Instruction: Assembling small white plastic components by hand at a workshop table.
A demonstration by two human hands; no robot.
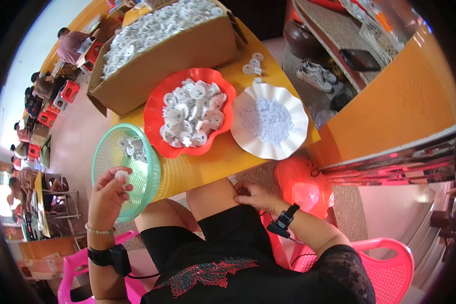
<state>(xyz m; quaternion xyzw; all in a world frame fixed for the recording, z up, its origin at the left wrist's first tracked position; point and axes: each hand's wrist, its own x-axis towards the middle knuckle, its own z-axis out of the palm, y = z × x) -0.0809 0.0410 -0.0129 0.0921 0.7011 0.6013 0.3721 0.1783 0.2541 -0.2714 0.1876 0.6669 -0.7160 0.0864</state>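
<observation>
My left hand (108, 195) pinches a small white round plastic piece (122, 177) between thumb and fingers, over the near left rim of a green mesh basket (153, 175). A few white pieces with grey parts (134, 148) lie in that basket. My right hand (257, 196) rests by my right thigh, fingers loosely bent and apart, with nothing visible in it. Ahead, a red wavy-edged bowl (153, 109) is heaped with white round plastic pieces (197, 109). To its right, a white fluted bowl (298, 121) holds many tiny pale bits (269, 121).
A large cardboard box (187, 58) full of white pieces stands at the back of the yellow table (200, 167). Several loose pieces (253, 65) lie near the far right edge. A red plastic bag (301, 187) hangs beside the table's right side. Other people sit far left.
</observation>
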